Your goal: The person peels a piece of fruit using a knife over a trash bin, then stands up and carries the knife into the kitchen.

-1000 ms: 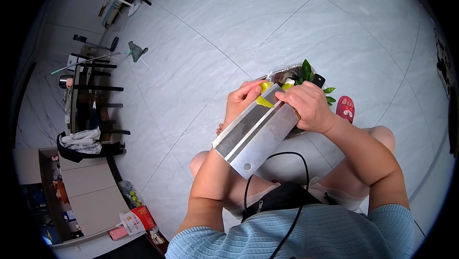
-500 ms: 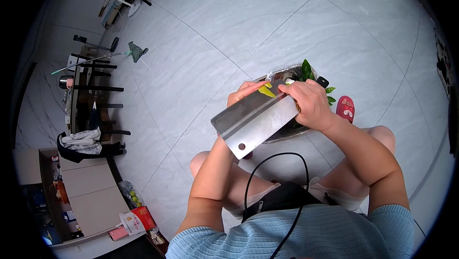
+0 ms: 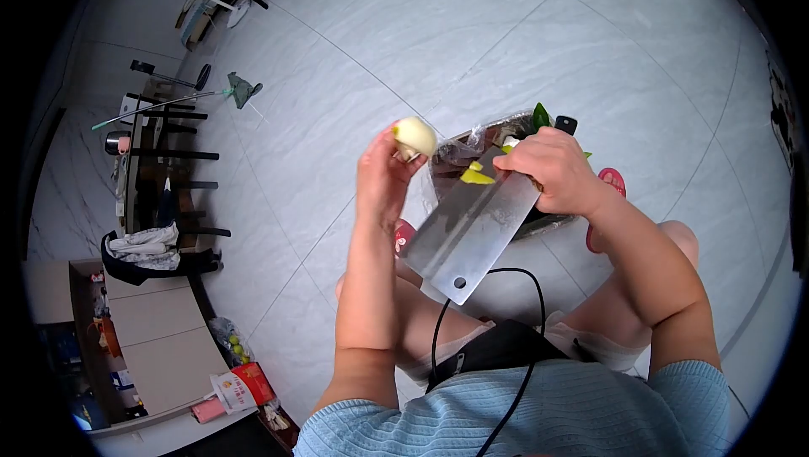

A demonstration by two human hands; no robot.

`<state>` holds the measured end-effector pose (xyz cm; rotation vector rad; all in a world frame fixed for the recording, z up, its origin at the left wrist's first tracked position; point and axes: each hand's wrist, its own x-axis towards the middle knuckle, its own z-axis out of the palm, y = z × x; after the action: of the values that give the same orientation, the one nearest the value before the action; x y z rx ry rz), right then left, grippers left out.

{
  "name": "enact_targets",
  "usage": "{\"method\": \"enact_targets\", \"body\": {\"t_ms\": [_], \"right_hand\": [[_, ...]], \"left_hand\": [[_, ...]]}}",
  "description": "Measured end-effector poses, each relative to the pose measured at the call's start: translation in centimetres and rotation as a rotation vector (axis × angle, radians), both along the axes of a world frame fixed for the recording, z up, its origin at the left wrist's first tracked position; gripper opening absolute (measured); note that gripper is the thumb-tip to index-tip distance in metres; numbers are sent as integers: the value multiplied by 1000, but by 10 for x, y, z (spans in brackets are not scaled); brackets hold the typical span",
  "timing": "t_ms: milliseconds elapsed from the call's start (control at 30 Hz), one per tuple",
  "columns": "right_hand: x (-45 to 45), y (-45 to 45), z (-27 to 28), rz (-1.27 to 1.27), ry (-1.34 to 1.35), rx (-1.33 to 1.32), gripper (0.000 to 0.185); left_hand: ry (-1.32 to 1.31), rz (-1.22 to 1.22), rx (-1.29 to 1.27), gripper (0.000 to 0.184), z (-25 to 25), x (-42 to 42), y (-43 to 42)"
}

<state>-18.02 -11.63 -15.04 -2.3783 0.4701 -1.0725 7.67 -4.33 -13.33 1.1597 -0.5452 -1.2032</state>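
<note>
My left hand (image 3: 388, 172) holds a pale, mostly peeled round fruit (image 3: 416, 136) in its fingers, left of the bin. In my right hand (image 3: 558, 169) is a wide steel cleaver (image 3: 472, 225), its blade pointing down and to the left. Pieces of yellow-green peel (image 3: 478, 174) lie on the blade near my right fingers. Beneath the cleaver stands a bin lined with clear plastic (image 3: 448, 152), with green leaves (image 3: 540, 116) in it. The handle end (image 3: 566, 125) shows beyond my right hand.
Red slippers (image 3: 612, 179) are on my feet, beside the bin. A black cable (image 3: 539, 288) loops over my lap. Chairs and a long table stand at the left, with a green-handled mop (image 3: 242, 90). A bag of green fruit (image 3: 235, 345) sits at the lower left.
My left hand has moved left, away from the blade, and the peeled fruit now shows in it. The cleaver has tilted more steeply downward, with peel still on it.
</note>
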Motion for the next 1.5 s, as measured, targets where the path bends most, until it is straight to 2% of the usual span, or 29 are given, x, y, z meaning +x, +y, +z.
{"method": "enact_targets", "body": {"t_ms": [67, 133, 167, 300, 400, 533, 633, 733, 800, 833, 867, 933, 967, 1000, 1067, 1100, 1167, 1200, 1267, 1333, 1400, 1500], "right_hand": [[-6, -3, 0, 74, 212, -150, 30], [-7, -4, -6, 86, 241, -169, 27], [-7, -4, -7, 110, 284, -158, 26], [-6, -2, -8, 137, 321, -141, 27], [-6, -2, -7, 143, 319, -132, 27], [-7, 0, -6, 166, 306, -117, 27], [-8, 3, -5, 161, 247, -39, 26], [-4, 5, -10, 96, 158, 93, 31], [2, 8, -10, 87, -71, 338, 22], [4, 10, -11, 55, -96, 399, 13], [4, 11, -9, 57, -95, 399, 13], [4, 12, -4, 86, -98, 914, 12], [7, 12, 2, 40, -102, 974, 11], [8, 12, 0, 41, -102, 975, 11], [11, 13, -6, 19, -159, 872, 12], [12, 14, -8, 20, -159, 873, 12], [14, 17, -8, 5, -181, 687, 19], [14, 17, -7, 6, -180, 687, 19], [13, 18, -6, -81, -60, 409, 28], [16, 19, -5, -78, -99, 379, 35], [17, 19, -2, -110, -118, 243, 36], [17, 20, -4, -116, -109, 203, 38]], "left_hand": [[45, -29, -11, 36, 5, 10, 2], [312, -388, 5, 38, 9, 11, 7], [420, -451, 32, 40, 9, 4, 8], [375, -657, 150, 44, 4, -26, 8], [382, -615, 180, 36, -2, -30, 5], [205, -392, 211, 34, -11, -26, 0], [259, -336, 180, 36, -16, -19, 0], [306, -280, 127, 38, -20, -17, -1], [317, -240, 108, 39, -19, -18, -2], [302, -237, 88, 38, -18, -19, -2], [287, -233, 69, 38, -16, -20, -2], [272, -229, 49, 38, -16, -22, -3], [138, -194, 41, 37, -17, -23, -3], [3, -160, 34, 36, -18, -23, -3], [19, -173, 28, 36, -16, -23, -2], [-58, -169, 7, 35, -14, -25, -1], [-136, -164, -15, 35, -12, -28, 0], [-209, -159, -69, 38, -12, -29, 0], [-282, -154, -121, 42, -13, -33, 1], [-412, -132, -197, 49, -9, -37, 3], [-337, -132, -243, 50, -15, -36, 0], [-152, -124, -221, 50, -21, -35, -1]]}}
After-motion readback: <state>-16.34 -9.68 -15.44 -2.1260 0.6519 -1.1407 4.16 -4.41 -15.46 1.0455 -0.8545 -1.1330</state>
